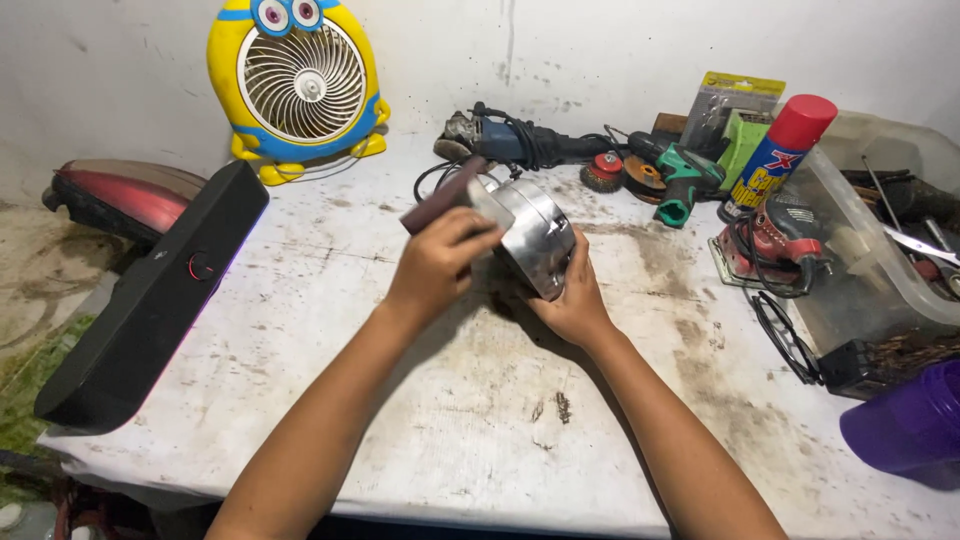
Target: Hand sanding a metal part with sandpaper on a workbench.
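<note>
The shiny metal housing (pixel 538 238) is held tilted just above the middle of the desk (pixel 330 300), cupped from below and behind by the right hand (pixel 575 305), fingers closed on its rim. The left hand (pixel 440 265) grips a folded strip of dark red abrasive paper (pixel 440 196) and presses it to the housing's upper edge — the sanding step looks under way. A clean next stroke would call for a steady hold and even pressure. Farther back lie an angle grinder (pixel 500 138), wire wheels (pixel 606 170) and a red-capped spray can (pixel 780 150) — at the left, a yellow fan (pixel 298 85).
</note>
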